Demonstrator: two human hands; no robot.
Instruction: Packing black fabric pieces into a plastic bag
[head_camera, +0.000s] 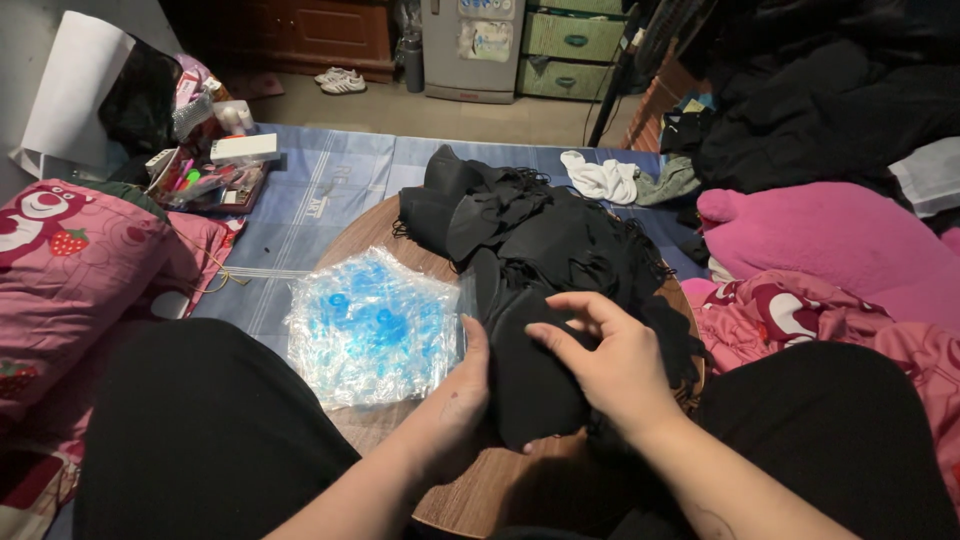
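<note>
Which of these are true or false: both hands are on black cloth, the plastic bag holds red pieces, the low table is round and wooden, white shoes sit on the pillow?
1. Both the left hand and right hand touch the pile of black fabric pieces. True.
2. The clear plastic bag holds red pieces. False: they are blue.
3. The round wooden table carries the fabric and bag. True.
4. The white shoes sit on the pink pillow. False: they lie on the floor farther back.

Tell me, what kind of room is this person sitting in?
Most likely a bedroom or living space in a home. A pink cartoon pillow and pink bedding lie around a low round wooden table, and a small fridge stands by the far wall. Both hands, left hand and right hand, handle black fabric pieces.
</note>
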